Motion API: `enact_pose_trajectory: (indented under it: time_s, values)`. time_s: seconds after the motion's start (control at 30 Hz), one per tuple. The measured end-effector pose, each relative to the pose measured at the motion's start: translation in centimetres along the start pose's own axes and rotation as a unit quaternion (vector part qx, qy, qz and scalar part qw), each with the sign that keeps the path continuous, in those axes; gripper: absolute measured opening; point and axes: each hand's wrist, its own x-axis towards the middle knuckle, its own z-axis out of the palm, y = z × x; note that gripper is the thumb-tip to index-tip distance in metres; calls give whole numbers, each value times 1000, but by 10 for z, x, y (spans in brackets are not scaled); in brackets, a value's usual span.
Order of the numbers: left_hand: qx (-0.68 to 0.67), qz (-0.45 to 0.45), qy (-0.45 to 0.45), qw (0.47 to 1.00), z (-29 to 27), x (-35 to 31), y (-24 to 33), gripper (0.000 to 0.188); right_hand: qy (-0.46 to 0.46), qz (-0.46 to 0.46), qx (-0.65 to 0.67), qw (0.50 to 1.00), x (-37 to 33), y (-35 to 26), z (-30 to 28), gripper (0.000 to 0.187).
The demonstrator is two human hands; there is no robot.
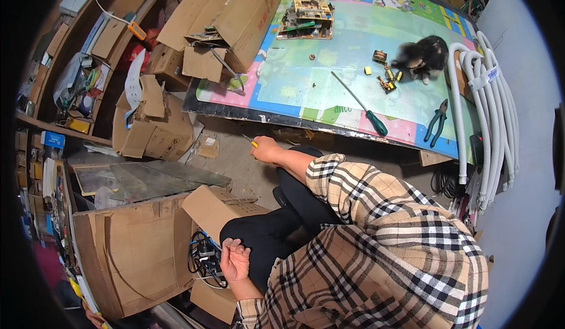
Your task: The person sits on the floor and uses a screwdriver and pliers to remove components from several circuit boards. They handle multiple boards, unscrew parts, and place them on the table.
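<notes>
My right hand reaches out over the floor gap beside the table, its fingers closed around a small yellow-handled tool. The tool's thin tip points away to the left, and its exact kind is hard to make out. Lower down, my left hand is palm up with loosely bent fingers and nothing in it. It is beside my knee, next to a cardboard box with black and blue cables inside.
On the table are circuit boards, small electronic parts, a green screwdriver, pliers and a dark, blurred cat. Cardboard boxes stand at left, and grey hoses hang at right.
</notes>
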Motion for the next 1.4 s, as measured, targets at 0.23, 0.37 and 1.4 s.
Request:
enact_pose_trajectory:
  time_s: [0.23,0.37,1.4]
  values:
    - [3,7,3,1000,1,0,-2,28,-15,-6,-13,1000,0,0,2,35]
    - [-2,6,-5,1000,2,0,-3,28,-9,-7,-16,1000,-1,0,1,36]
    - [6,17,-2,1000,1,-5,-5,30,-3,-4,-5,1000,-8,-4,-3,30]
